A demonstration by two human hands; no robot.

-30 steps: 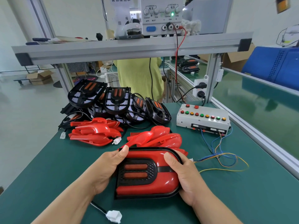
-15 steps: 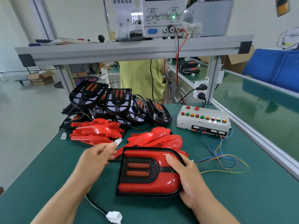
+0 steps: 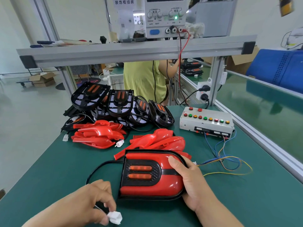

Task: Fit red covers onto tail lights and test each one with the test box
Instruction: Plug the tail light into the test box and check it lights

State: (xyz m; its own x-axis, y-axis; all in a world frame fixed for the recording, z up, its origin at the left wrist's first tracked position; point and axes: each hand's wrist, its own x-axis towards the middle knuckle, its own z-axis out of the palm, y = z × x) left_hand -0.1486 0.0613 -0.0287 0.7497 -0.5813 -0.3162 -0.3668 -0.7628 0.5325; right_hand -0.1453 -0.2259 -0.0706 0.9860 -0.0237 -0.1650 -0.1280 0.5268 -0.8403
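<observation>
Pinched the white connector (image 3: 115, 217) at seven o'clock, nearest the camera, in the left hand (image 3: 91, 202): grip closed on it with thumb and fingertips. Followed its black cable (image 3: 98, 169) up in a loop to the nine o'clock end of the tail light (image 3: 142, 172). Lay flat on the table (image 3: 246, 202) at centre, red cover (image 3: 155, 189) seated, long axis running nine to three. Clasped the three o'clock end in the right hand (image 3: 190, 181), grip curled round the rim, thumb on top.

Made out a small white plug (image 3: 194, 163), partly hidden, just beyond that hand at two o'clock, on coloured wires (image 3: 229, 163) leading back to the test box (image 3: 206, 122) at one o'clock. Judged the coming move a carry from seven towards two o'clock, round the light, with the connector on the side away from the plug.

Farther back, at eleven to twelve o'clock: spare covers (image 3: 98, 135), then bare tail lights (image 3: 120, 102).
</observation>
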